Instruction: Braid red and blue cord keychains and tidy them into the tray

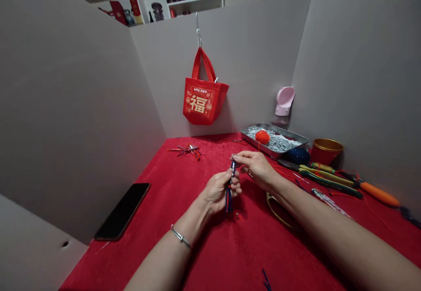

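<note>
Two bare hands meet at the centre of the frame over a red cloth-covered table (158, 247), working a small dark-blue-and-red tassel (229, 196) held upright between them. The left hand (219, 191), a thin silver bangle (180, 237) on its wrist, has thumb and curled fingers pinched around the tassel's middle. The right hand (255, 166) sits just above and to the right, fingertips pressed together on the tassel's top end.

A black phone (122, 212) lies face up at lower left. A bundle of red tassels (187, 150) rests further back, left of centre. On the partition at upper centre hangs a red tote bag (202, 100). At right of centre stands a metal tray (297, 138) of silvery bits with a ball of red yarn (262, 137) in it — beside it a gold-rimmed red bowl (326, 150) and a row of hand tools (329, 178).
</note>
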`<state>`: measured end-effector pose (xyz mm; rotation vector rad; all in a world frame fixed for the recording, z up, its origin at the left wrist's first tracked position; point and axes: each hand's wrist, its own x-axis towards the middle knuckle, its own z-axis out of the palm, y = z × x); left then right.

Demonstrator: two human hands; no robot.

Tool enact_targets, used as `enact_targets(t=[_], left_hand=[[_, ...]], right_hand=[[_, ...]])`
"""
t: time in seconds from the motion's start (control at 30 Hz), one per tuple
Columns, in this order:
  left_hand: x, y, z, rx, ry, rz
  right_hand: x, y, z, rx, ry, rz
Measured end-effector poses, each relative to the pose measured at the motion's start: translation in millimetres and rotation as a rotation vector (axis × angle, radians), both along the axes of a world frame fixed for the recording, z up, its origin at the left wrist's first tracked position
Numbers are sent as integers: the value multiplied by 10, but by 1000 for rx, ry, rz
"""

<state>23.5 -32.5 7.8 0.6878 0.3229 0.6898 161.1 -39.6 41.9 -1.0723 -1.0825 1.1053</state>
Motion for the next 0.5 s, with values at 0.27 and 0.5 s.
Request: enact_targets(t=[0.27,0.5], left_hand=[[3,-54,31,-71,57,-88],[-18,-56,50,-112,32,-206]], right_hand=[[47,4,15,-9,31,-23],[100,6,23,-5,34,5]])
